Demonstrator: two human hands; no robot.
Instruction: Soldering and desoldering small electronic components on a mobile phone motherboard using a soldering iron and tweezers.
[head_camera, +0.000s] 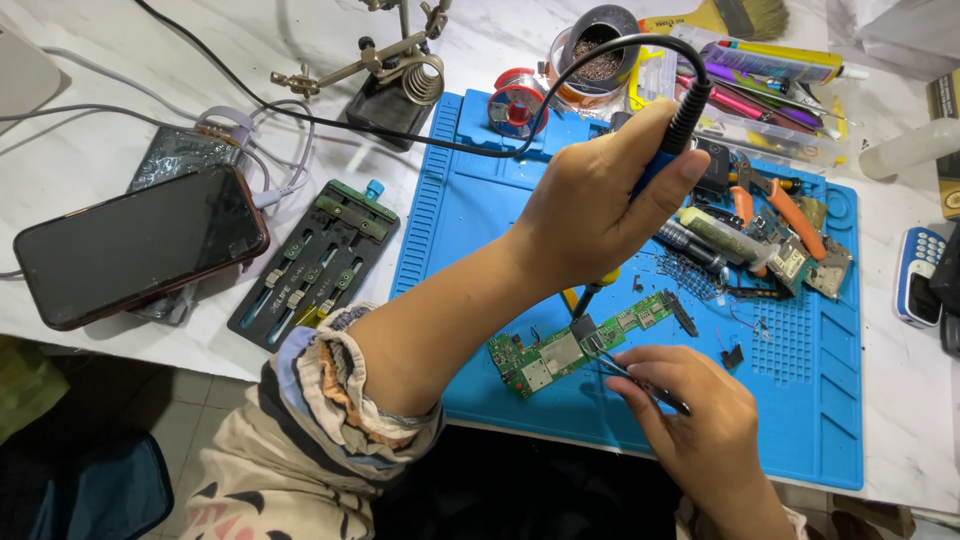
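Note:
My left hand (600, 200) grips a soldering iron (670, 140) with a blue and black handle, its tip pointing down at a green circuit board (550, 358) lying on the blue work mat (480, 210). My right hand (690, 410) holds thin metal tweezers (625, 372), whose points touch the board near its middle. The iron's black cable (400, 135) loops up and away to the upper left.
A dark phone (140, 245) and a black board-holder jig (315, 262) lie left of the mat. Behind stand a helping-hands stand (395, 75), a solder spool (517, 105) and a tip-cleaner pot (597, 55). Orange-handled pliers (785, 212), loose boards and tools crowd the mat's right side.

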